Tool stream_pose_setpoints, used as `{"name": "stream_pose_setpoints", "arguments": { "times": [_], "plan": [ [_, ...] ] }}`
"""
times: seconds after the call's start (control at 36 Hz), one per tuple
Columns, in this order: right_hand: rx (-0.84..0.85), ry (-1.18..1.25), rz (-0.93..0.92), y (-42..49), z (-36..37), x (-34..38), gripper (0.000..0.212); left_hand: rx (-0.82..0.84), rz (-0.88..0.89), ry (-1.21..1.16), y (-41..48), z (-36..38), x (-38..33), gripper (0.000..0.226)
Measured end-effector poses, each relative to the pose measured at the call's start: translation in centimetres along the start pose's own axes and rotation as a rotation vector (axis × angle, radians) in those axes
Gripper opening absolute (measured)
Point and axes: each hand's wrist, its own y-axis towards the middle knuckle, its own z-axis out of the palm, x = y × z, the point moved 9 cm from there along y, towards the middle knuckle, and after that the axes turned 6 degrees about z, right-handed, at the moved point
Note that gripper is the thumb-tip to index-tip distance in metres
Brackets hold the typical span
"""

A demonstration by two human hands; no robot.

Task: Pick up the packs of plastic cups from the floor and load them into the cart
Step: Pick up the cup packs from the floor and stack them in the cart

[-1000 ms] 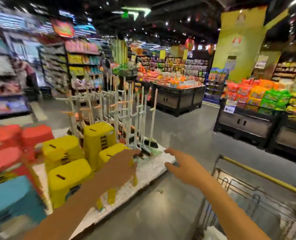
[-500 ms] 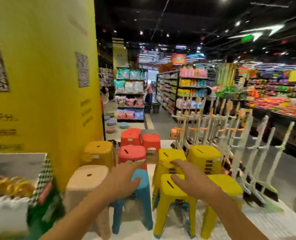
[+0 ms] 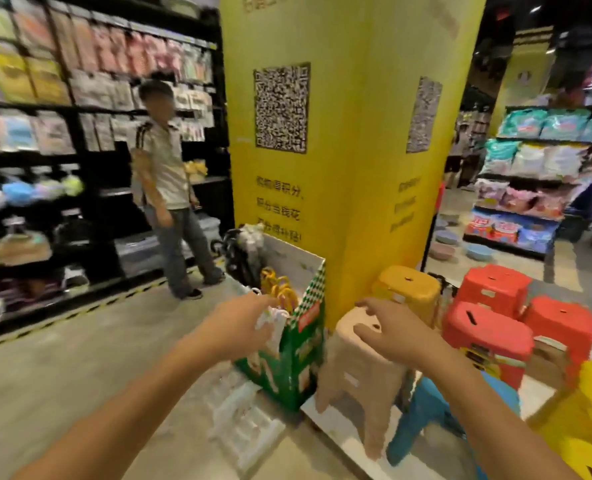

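Several clear, whitish packs of plastic cups (image 3: 244, 415) lie on the floor against a green display box; motion blurs them. My left hand (image 3: 240, 323) reaches forward above and behind them, fingers relaxed, holding nothing. At the same height, over a beige stool, my right hand (image 3: 391, 332) is stretched out with loose fingers, also holding nothing. The cart is out of view.
A green-and-white cardboard box (image 3: 299, 362) of umbrellas stands before a yellow pillar (image 3: 339, 168). Beige (image 3: 353, 375), blue (image 3: 422, 410), red (image 3: 488, 337) and yellow stools crowd a low platform on the right. A person (image 3: 166, 202) stands by the black shelves on the left.
The view has swung left from the aisle and cart, past the stools, to the pillar and the floor beside it. Both hands have stayed stretched out, holding nothing.
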Motion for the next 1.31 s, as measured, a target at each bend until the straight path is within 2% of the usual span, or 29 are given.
{"name": "stream_pose_setpoints", "arguments": {
  "times": [0.17,0.33,0.64,0.83,1.14,1.31],
  "plan": [
    [0.081,-0.027,-0.196,4.7,4.2,6.9,0.047,-0.026,-0.272,0.001,-5.2,-0.4,7.6,0.043],
    [0.170,-0.044,-0.344,7.1,8.9,14.8,0.052,-0.043,-0.478,0.005,-11.1,-1.3,14.3,0.046],
    [0.321,-0.085,-0.537,11.3,18.8,31.7,0.053,-0.051,-0.657,-0.030,-19.6,-2.2,29.3,0.048],
    [0.371,-0.077,-0.567,14.6,24.9,42.1,0.051,-0.051,-0.742,-0.081,-23.9,-1.6,40.0,0.049],
    [0.505,-0.073,-0.589,20.1,37.6,51.4,0.047,0.001,-0.882,-0.194,-27.2,3.5,53.0,0.047],
    [0.582,-0.112,-0.652,25.3,44.4,56.2,0.049,0.048,-1.002,-0.150,-28.2,5.6,60.3,0.049]
  ]
}}
